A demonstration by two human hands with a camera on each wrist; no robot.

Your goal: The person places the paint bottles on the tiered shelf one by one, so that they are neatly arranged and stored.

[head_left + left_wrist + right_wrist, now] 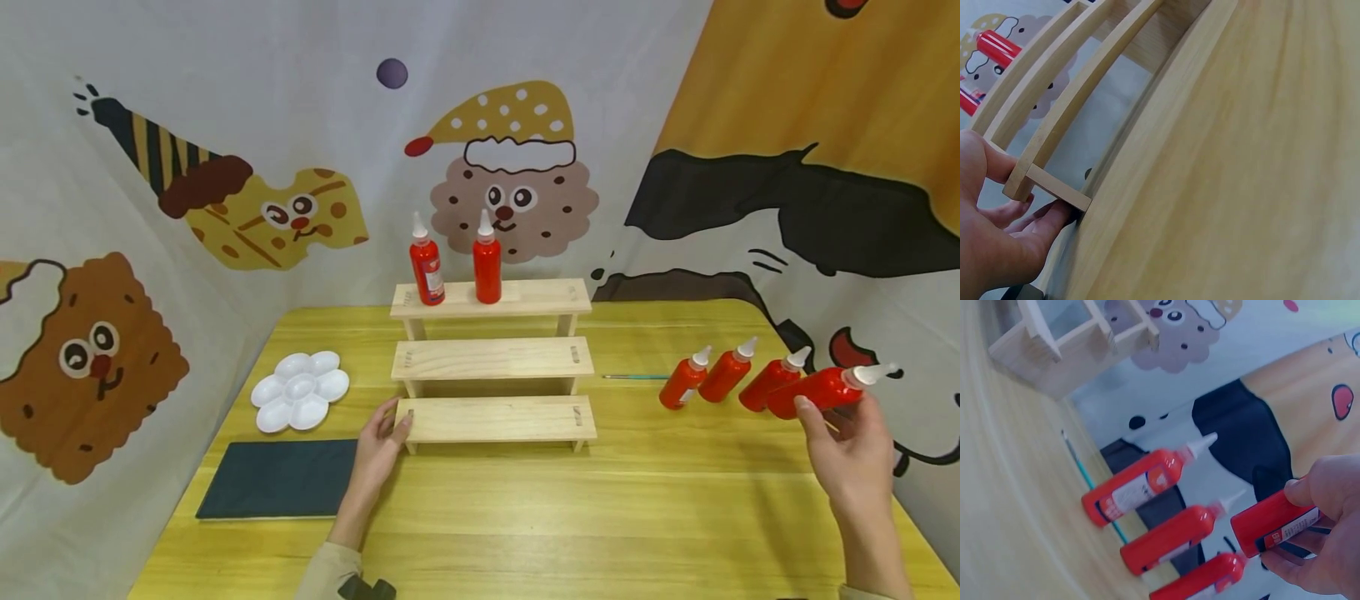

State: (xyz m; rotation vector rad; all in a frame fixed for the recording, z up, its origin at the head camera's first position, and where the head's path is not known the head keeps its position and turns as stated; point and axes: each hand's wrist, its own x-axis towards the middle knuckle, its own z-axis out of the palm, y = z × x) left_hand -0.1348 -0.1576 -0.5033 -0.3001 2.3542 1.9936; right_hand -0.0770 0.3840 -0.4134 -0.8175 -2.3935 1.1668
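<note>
A three-tier wooden stand (495,419) is at the middle of the table, with two red paint bottles (488,271) upright on its top tier. My left hand (381,446) grips the left end of the lowest tier, thumb on top and fingers beneath in the left wrist view. On the right, my right hand (855,454) holds a tilted red paint bottle (1272,525) with a white nozzle, raised off the table. Beside it three more red bottles (682,383) stand in a row on the table.
A thin paintbrush (637,377) with a teal handle lies behind the bottle row. At the left are a white flower-shaped palette (300,385) and a dark flat rectangular mat (279,479). A cartoon-printed cloth (315,100) hangs behind the table (570,517).
</note>
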